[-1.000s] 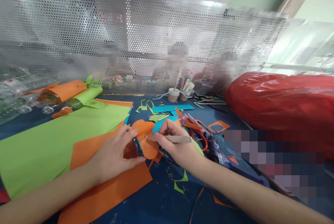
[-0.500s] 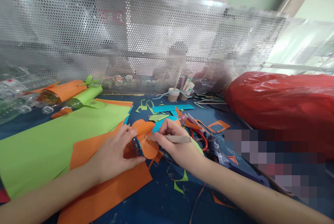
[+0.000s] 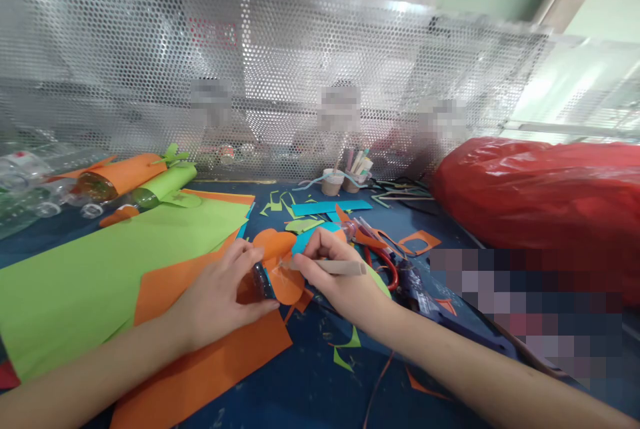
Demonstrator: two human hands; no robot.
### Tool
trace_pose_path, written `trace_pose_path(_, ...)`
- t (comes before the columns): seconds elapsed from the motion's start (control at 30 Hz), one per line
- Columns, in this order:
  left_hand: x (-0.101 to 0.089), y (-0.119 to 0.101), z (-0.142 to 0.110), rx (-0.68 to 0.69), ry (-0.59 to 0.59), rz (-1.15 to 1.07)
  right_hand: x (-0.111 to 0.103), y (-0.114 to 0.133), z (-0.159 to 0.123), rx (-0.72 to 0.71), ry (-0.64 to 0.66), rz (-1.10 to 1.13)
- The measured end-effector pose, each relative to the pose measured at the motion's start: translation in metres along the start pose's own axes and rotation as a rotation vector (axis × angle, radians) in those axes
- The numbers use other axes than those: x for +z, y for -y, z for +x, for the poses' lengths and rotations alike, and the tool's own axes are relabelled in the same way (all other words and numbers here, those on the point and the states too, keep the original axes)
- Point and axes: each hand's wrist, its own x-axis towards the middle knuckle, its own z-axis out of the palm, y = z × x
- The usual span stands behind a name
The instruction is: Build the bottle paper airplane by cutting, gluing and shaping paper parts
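My left hand [image 3: 227,292] is closed round the base of a plastic bottle [image 3: 261,280] that lies on its side, fingers above and thumb below. Blue paper [image 3: 303,241] wraps the bottle's body, and orange rounded paper wings [image 3: 289,283] stick out near its base. My right hand [image 3: 340,272] pinches a light grey marker [image 3: 350,267] with its tip on the orange paper. Pale lines show on the paper by that tip. The middle of the bottle is hidden behind my right hand.
Green sheets [image 3: 100,269] and orange sheets [image 3: 200,382] lie at left, with paper-wrapped bottles [image 3: 125,175] behind. Red-handled scissors [image 3: 393,272] and a dark blue glue gun [image 3: 440,319] lie at right. Cups with markers [image 3: 353,179] stand behind. A red plastic bag [image 3: 540,195] bulges at far right.
Almost nothing differs. The marker tip has shifted very slightly on the orange paper; both hands keep their hold and place.
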Motion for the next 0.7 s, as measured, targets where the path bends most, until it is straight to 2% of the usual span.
trace_pose_path(0.2,-0.0002,0.0004,0.0003,0.005,-0.004,-0.001,0.0008,0.0001,-0.0009,0.007,-0.024,-0.015)
trace_pose_path(0.4,-0.0012,-0.0006,0.0004,0.002,-0.007,0.001,-0.0001,0.0027,-0.0022,0.016,0.046,-0.011)
trace_pose_path(0.7,-0.0006,0.0003,0.0002,-0.011,-0.008,0.005,0.0003,0.0022,-0.0028,0.024,0.038,0.010)
